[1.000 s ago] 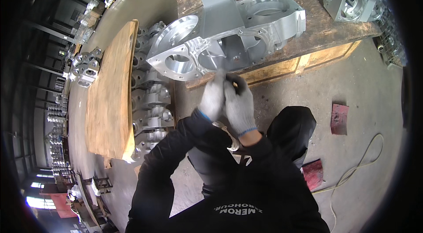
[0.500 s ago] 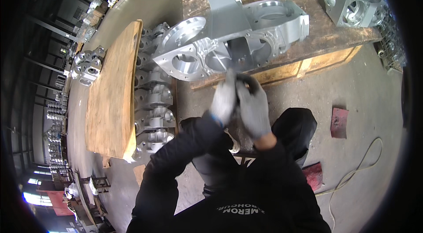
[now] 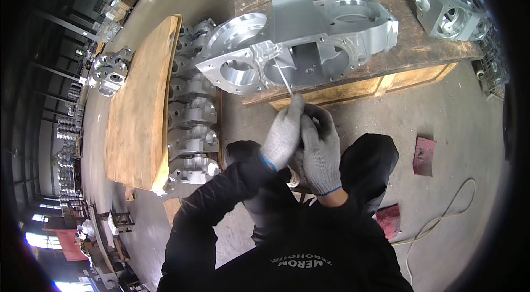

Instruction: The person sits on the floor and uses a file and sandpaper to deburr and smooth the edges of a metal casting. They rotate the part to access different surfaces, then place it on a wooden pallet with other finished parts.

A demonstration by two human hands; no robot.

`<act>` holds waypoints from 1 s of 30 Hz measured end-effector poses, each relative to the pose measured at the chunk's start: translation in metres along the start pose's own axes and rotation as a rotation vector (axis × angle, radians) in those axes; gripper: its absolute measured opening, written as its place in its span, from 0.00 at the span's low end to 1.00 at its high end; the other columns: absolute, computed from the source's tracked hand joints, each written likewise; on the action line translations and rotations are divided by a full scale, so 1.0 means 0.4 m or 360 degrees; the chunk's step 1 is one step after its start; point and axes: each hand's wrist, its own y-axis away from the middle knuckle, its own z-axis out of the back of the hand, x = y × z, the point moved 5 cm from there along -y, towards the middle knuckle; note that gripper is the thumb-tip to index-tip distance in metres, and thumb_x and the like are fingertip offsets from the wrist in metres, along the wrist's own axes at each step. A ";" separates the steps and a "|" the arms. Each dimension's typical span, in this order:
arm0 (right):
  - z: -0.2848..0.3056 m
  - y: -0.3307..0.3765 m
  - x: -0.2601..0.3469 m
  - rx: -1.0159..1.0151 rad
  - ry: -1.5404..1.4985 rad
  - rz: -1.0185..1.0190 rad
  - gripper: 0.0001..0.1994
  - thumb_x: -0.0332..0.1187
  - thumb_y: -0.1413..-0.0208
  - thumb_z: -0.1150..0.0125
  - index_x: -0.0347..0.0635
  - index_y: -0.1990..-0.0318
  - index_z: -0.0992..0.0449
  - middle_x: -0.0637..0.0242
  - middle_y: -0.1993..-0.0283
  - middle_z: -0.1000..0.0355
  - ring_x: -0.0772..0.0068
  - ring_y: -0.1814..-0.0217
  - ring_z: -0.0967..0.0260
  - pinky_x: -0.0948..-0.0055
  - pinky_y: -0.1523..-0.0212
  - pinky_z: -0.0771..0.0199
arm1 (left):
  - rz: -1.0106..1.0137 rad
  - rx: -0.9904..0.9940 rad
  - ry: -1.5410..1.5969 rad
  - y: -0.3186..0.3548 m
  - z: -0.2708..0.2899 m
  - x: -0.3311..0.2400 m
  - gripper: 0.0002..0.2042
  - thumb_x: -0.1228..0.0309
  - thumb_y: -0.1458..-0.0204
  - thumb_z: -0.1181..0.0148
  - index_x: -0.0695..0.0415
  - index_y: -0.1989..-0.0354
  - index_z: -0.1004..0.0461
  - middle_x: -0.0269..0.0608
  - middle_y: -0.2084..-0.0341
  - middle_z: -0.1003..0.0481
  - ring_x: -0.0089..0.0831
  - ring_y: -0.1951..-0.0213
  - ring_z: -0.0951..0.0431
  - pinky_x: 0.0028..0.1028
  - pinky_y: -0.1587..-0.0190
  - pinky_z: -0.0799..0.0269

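Observation:
A large silver-grey machined metal casting (image 3: 301,43), with several round bores, lies across the near edge of the wooden bench. My left hand (image 3: 283,136), in a pale knit glove, is closed around a thin metal rod (image 3: 283,77). The rod's far end reaches into an opening on the casting's near face; its tip is hard to make out. Close beside it, my right hand (image 3: 322,154), gloved too, is closed with fingers curled against the left. Whatever the right hand grips is hidden, with something dark showing at its fingers.
The worn wooden bench (image 3: 364,71) carries more castings (image 3: 450,13) at the far right. To the left, a wooden board (image 3: 141,109) stands beside a row of castings (image 3: 196,118). Red pieces (image 3: 424,155) and a pale hose (image 3: 441,217) lie on the floor at right.
The rod now shows clearly, reaching up from the left hand to the casting; before, the hands were blurred. The hands sit slightly lower, and the view has shifted a little.

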 end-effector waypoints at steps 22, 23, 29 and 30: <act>-0.007 -0.050 -0.007 0.0283 0.0566 0.0351 0.18 0.35 0.31 0.47 0.36 0.38 0.26 0.51 0.54 0.19 0.56 0.51 0.20 0.62 0.47 0.22 | -0.0373 0.0073 -0.0494 -0.043 0.050 -0.047 0.23 0.54 0.28 0.54 0.63 0.58 0.22 0.46 0.73 0.23 0.26 0.68 0.21 0.31 0.62 0.24; -0.008 -0.055 0.010 0.0316 0.0878 0.0575 0.19 0.35 0.31 0.47 0.38 0.38 0.26 0.49 0.56 0.19 0.52 0.53 0.20 0.60 0.49 0.21 | -0.0452 -0.0042 -0.0843 -0.036 0.067 -0.074 0.20 0.57 0.29 0.51 0.64 0.57 0.22 0.49 0.74 0.23 0.28 0.69 0.20 0.32 0.62 0.24; -0.021 -0.050 0.039 0.0464 0.1790 0.0815 0.20 0.36 0.37 0.45 0.47 0.39 0.22 0.49 0.67 0.20 0.43 0.62 0.20 0.47 0.58 0.21 | -0.2501 -0.1439 -0.2016 0.035 0.167 -0.301 0.14 0.62 0.36 0.42 0.63 0.57 0.22 0.57 0.72 0.20 0.50 0.74 0.19 0.44 0.69 0.23; -0.026 -0.061 0.053 0.0456 0.1738 0.0864 0.20 0.36 0.37 0.45 0.47 0.39 0.23 0.49 0.67 0.20 0.43 0.62 0.20 0.46 0.58 0.21 | -0.2609 -0.1358 -0.2011 -0.009 0.182 -0.327 0.14 0.62 0.36 0.42 0.62 0.56 0.22 0.56 0.74 0.21 0.51 0.77 0.20 0.45 0.72 0.23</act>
